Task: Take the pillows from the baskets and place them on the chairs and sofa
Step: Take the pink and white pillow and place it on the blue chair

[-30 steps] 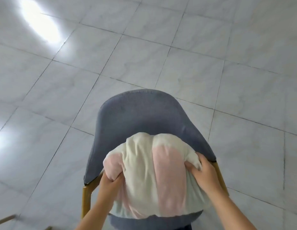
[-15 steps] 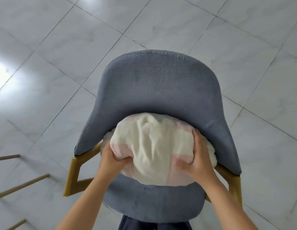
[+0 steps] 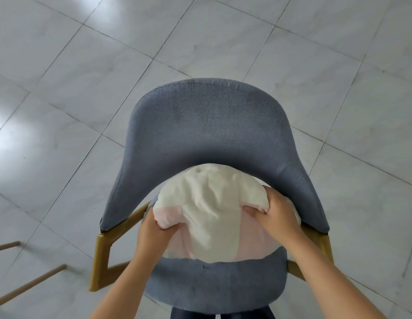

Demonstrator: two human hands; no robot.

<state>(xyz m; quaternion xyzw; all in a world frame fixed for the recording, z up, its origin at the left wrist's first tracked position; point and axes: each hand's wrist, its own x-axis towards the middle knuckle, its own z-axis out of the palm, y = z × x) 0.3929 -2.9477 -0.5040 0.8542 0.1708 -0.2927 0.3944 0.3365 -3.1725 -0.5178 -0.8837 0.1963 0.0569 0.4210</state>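
My left hand (image 3: 158, 227) and right hand (image 3: 275, 211) each closed on a bunched side of the pillow (image 3: 209, 212), which rests on the chair (image 3: 207, 125) seat against its back; soft, light, best gripped by its edges

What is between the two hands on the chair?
In the head view, only the pillow lies between the left hand and the right hand; both grip its cover, on the chair.
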